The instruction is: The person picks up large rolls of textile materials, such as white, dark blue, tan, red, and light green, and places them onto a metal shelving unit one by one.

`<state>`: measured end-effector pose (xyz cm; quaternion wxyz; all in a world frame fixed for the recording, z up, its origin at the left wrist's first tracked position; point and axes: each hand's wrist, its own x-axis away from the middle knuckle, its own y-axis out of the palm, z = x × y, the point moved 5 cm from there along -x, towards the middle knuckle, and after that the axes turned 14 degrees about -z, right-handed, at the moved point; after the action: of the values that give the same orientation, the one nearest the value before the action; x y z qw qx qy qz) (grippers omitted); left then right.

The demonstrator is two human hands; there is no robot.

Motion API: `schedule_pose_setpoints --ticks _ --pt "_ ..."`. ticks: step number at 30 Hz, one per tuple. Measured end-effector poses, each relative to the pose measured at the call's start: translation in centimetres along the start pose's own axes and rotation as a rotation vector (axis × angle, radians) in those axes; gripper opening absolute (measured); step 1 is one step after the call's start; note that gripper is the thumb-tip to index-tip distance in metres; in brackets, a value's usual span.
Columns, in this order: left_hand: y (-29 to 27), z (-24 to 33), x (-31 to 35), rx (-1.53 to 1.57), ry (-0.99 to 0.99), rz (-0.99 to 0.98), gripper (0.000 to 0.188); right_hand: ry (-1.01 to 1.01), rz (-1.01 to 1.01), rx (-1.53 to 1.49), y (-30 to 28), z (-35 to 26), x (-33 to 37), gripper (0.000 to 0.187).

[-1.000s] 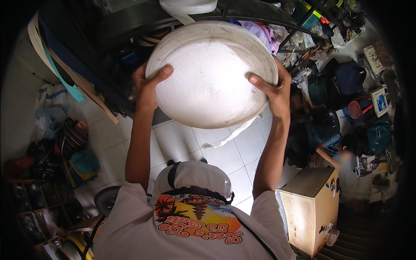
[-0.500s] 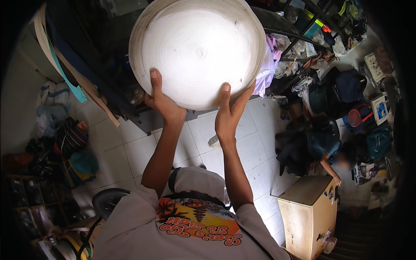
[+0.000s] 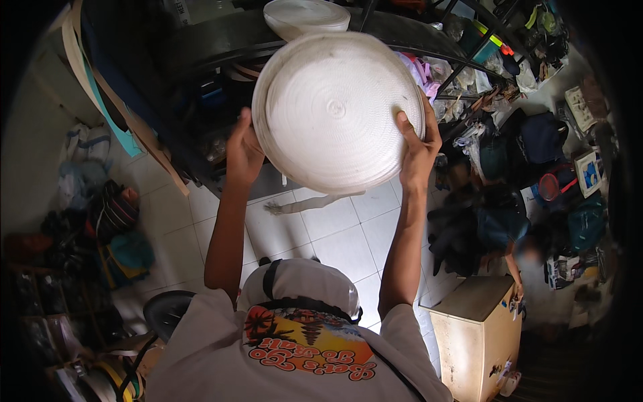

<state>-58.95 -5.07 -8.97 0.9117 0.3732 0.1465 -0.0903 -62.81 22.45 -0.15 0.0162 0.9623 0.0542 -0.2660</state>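
Observation:
A large flat roll of white webbing [image 3: 341,114] is held up in front of me, its coiled face toward me. Its frayed tail [image 3: 305,206] hangs below the lower edge. My right hand [image 3: 420,147] grips the right rim, thumb on the face and fingers behind. At the left rim, my left hand [image 3: 244,153] has its thumb raised beside the edge, and its other fingers are mostly hidden behind the roll. Beyond it, a second white roll [image 3: 305,17] rests on a dark surface [image 3: 395,37].
Beige and teal strips [image 3: 110,114] hang at the left. Bags [image 3: 110,214] lie on the tiled floor [image 3: 341,248]. At the lower right stands a wooden cabinet [image 3: 469,328], with another person [image 3: 502,221] near it. Bagged goods fill the rack [image 3: 462,74] at far right.
The roll has shifted right and lower, uncovering the second roll behind it. My right hand moved up along the right rim; my left thumb came off the face. The tail now shows.

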Motion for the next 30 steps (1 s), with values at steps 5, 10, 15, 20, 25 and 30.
schedule_pose_setpoints --ticks 5,10,15,20,25,30 --pt "0.7 -3.4 0.5 -0.164 -0.115 0.354 0.057 0.162 -0.154 0.119 -0.8 0.3 -0.5 0.052" --pt "2.4 -2.0 1.8 -0.097 0.058 0.424 0.059 0.061 -0.229 0.413 -1.1 -1.9 0.1 0.052" --pt "1.7 -0.6 0.9 -0.047 0.205 0.442 0.067 0.189 -0.177 0.407 0.9 -3.2 3.0 0.06" --pt "4.4 -3.2 1.3 0.062 0.302 0.537 0.064 0.113 0.015 0.162 4.1 0.8 5.5 0.068" --pt "5.6 -6.3 3.1 -0.036 0.363 0.492 0.059 0.052 0.256 0.103 5.5 2.4 6.6 0.061" --pt "2.2 -7.1 5.4 0.052 0.151 0.103 0.056 -0.011 0.203 -0.107 2.3 1.6 6.3 0.059"
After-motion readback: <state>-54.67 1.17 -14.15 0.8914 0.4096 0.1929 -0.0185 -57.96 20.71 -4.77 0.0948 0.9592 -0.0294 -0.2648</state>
